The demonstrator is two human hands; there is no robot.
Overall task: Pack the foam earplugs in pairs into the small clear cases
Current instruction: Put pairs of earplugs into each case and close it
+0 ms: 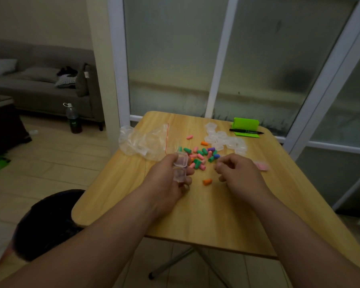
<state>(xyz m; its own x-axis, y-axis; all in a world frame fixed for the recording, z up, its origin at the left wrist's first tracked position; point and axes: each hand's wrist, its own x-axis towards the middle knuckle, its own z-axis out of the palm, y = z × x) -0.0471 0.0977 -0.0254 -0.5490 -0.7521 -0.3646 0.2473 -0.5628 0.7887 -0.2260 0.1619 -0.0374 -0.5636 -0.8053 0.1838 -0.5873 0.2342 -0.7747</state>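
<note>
The left hand point(168, 179) has its fingers curled round a small clear case point(180, 167), thumb on the near side. The case is see-through plastic. Whether anything is inside it is too blurred to tell. The right hand point(239, 173) has its fingers curled in, thumb and forefinger tips drawn together; whether they pinch an earplug cannot be told.

Between the two sets of fingertips, lying on the table, is a lone orange earplug point(207, 181). Just beyond the fingertips lies the loose heap of foam earplugs point(200, 156): green, pink, orange, purple and blue, small, blunt-ended plugs touching one another. Beyond the heap, towards the right fingers' far side, lies a cluster of empty clear cases point(224, 140). Beyond the left fingers is a crumpled clear plastic bag point(141, 142) with a red seal strip. A blurred pink thing point(262, 165) lies just right of the right hand. At the far corner lie a black marker point(246, 131) and a green stand point(246, 123).

The wooden table point(195, 221) is bare on the near side of both wrists; its left edge runs close to the left hand.
</note>
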